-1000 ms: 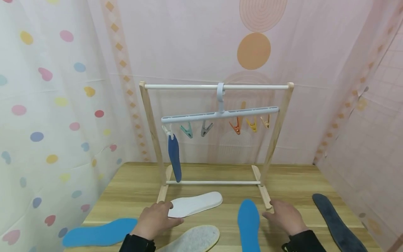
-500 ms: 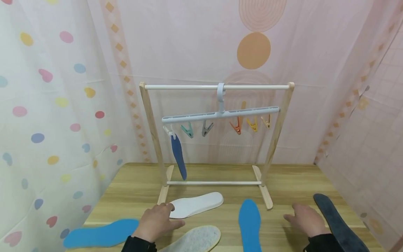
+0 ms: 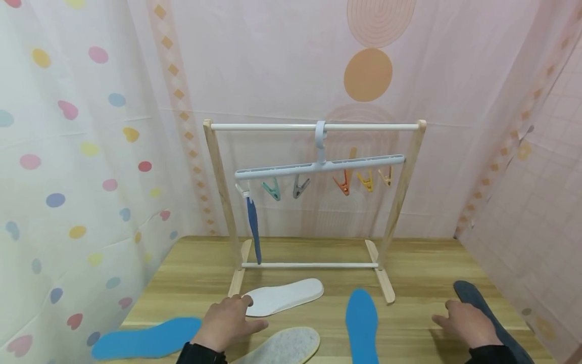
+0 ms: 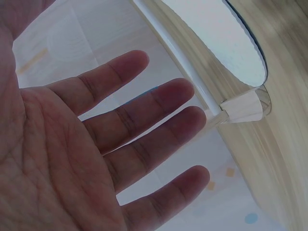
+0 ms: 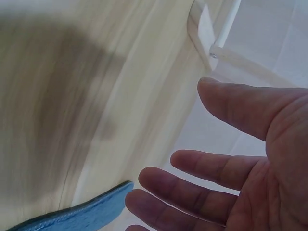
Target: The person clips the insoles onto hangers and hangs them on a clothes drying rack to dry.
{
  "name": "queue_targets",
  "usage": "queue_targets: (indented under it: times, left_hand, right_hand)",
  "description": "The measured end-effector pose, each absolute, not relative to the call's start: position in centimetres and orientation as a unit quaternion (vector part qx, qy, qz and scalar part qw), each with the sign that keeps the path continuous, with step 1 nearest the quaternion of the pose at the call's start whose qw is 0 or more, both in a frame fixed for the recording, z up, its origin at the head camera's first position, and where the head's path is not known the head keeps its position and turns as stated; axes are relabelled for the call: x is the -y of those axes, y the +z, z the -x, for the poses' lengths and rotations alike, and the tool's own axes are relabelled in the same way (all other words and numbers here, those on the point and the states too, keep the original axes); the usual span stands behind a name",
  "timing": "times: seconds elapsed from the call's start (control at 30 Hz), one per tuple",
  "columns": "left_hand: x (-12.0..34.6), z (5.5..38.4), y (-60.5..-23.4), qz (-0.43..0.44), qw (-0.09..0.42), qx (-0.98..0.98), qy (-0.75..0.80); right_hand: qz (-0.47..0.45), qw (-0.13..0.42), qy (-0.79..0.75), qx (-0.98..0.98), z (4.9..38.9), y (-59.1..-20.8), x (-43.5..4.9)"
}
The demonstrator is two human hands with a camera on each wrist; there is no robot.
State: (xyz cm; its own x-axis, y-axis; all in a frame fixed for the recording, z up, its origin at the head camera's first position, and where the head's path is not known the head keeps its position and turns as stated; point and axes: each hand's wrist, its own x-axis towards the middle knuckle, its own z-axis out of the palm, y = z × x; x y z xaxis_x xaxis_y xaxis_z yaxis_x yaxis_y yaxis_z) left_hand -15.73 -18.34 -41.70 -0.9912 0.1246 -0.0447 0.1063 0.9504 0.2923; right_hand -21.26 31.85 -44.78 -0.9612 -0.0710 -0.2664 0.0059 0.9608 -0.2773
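My left hand hovers beside the heel of a white insole, its fingers spread with nothing in them, as the left wrist view shows. A grey felt insole with a yellow edge lies just right of that hand, a blue insole to its left. My right hand is over the table's right side, beside a dark insole, its fingers relaxed and holding nothing. Another blue insole lies between the hands. A dark blue insole hangs from a white clip on the hanger.
A wooden rack with white bars stands at the back of the table. From its top bar hangs a tilted pale blue hanger with several coloured clips, among them an orange clip. Patterned curtains surround the table.
My right hand has moved right, from beside the rack's right foot to the dark insole. The left hand has hardly moved. The hanging insole has swung and turned edge-on.
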Motion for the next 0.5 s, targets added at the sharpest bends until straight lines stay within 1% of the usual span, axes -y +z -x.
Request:
queue_targets:
  times: [0.3, 0.4, 0.5]
  left_hand:
    - [17.9, 15.8, -41.4, -0.068, 0.036, -0.986, 0.147]
    - [17.9, 15.9, -41.4, -0.068, 0.033, -0.986, 0.148]
    - [17.8, 15.9, -41.5, -0.071, 0.030, -0.986, 0.147]
  right_hand:
    - [0.028, 0.163, -0.139, -0.976, 20.7, -45.6, -34.7]
    - [0.016, 0.186, -0.144, -0.972, 20.6, -46.0, -36.0]
    - [0.003, 0.186, -0.141, -0.972, 20.5, -46.6, -37.3]
